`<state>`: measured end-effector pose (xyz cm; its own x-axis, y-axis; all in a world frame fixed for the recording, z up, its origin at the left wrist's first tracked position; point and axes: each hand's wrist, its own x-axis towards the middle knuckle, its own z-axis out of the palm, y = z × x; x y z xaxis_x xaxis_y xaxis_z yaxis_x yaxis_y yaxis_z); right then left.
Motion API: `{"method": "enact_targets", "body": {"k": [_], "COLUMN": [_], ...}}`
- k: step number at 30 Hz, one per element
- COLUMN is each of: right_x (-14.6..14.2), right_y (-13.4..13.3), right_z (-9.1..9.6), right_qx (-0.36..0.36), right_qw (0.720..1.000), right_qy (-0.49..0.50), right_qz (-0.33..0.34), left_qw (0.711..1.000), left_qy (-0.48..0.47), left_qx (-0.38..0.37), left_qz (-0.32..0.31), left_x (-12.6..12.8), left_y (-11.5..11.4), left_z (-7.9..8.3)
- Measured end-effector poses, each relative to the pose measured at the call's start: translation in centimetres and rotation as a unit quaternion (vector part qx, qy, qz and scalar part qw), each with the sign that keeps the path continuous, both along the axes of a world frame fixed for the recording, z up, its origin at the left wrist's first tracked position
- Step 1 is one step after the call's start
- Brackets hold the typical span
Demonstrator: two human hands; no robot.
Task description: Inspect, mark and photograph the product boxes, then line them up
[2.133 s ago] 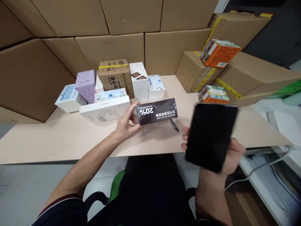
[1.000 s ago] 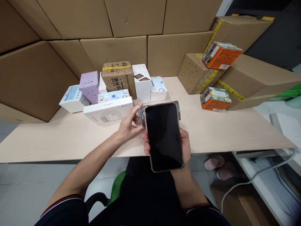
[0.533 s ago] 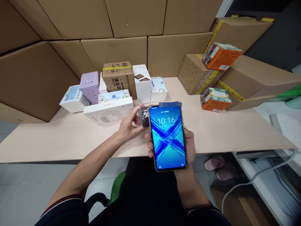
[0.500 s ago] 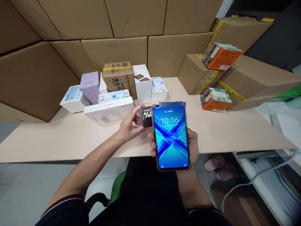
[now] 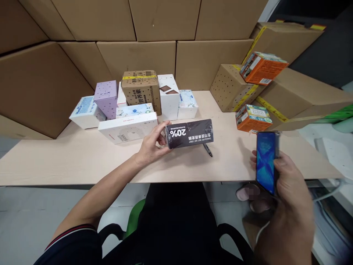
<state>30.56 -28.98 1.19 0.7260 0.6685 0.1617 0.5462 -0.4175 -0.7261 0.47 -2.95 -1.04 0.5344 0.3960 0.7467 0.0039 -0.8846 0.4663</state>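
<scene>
My left hand [image 5: 154, 144] grips the left end of a dark, film-wrapped chocolate nut oat crisp box [image 5: 190, 134], marked 20% in white print that reads upside down. The box is held above the table. Under its right end a black pen [image 5: 207, 150] shows in part. Off to the right, my right hand [image 5: 289, 173] is closed around a smartphone [image 5: 266, 160] with a lit blue screen, near the table's front edge. That hand is somewhat blurred. Behind my left hand lies a white power bank box [image 5: 129, 128].
A purple box [image 5: 106, 98], tissue packs [image 5: 87, 112], a brown carton [image 5: 142, 92] and a tall white box [image 5: 168, 97] stand at the back left. Orange boxes [image 5: 253, 118] and taped cartons [image 5: 234, 88] occupy the right. Large cardboard boxes [image 5: 215, 62] wall the back.
My right hand has carried the smartphone from in front of the dark box to the far right. The box's whole face and the pen have come into sight. My left hand holds nearly still.
</scene>
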Motion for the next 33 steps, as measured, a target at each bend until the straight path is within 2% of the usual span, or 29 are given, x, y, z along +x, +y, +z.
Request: {"method": "enact_targets", "body": {"k": [3, 7, 11, 14, 17, 20, 23, 26, 28, 30, 33], "right_x": [1.2, 1.6, 2.1, 2.8, 2.9, 1.7, -0.9, -3.5, -4.8, -5.7, -6.6], "right_y": [-0.1, 1.1, 2.6, 2.9, 2.8, 3.0, 3.9, 5.3, 6.1, 6.5, 6.2], "right_z": [-0.4, -1.2, -3.0, -3.9, -3.8, -2.7, -0.9, 0.3, 0.3, 0.0, -0.2], "right_qx": [-0.076, -0.182, -0.237, -0.252, -0.255, -0.169, -0.040, 0.027, 0.057, 0.076, 0.079], "right_qw": [0.996, 0.969, 0.936, 0.927, 0.930, 0.952, 0.976, 0.972, 0.945, 0.917, 0.859], "right_qy": [0.019, -0.166, -0.253, -0.266, -0.253, -0.236, -0.136, 0.071, 0.193, 0.268, 0.386], "right_qz": [-0.030, 0.032, 0.061, 0.078, 0.084, 0.101, 0.163, 0.224, 0.257, 0.286, 0.326], "left_qw": [1.000, 1.000, 1.000, 1.000, 1.000, 0.999, 0.990, 0.968, 0.955, 0.946, 0.939], "left_qy": [0.002, -0.002, -0.004, -0.004, 0.008, 0.014, 0.004, -0.007, -0.018, -0.027, -0.017], "left_qx": [0.002, 0.005, 0.000, 0.000, 0.006, 0.043, 0.139, 0.243, 0.289, 0.318, 0.341], "left_qz": [0.001, 0.003, -0.002, -0.005, 0.003, 0.001, -0.032, -0.068, -0.071, -0.059, -0.041], "left_x": [0.0, 0.0, 0.0, 0.0, 0.0, -0.1, -0.1, 0.0, 0.0, 0.0, 0.0], "left_y": [0.0, 0.0, -0.2, -0.2, -0.2, -0.3, -0.5, -0.9, -1.1, -1.2, -1.2], "left_z": [0.0, 0.1, 0.1, 0.2, 0.2, 0.2, 0.4, 0.6, 0.7, 0.6, 0.3]}}
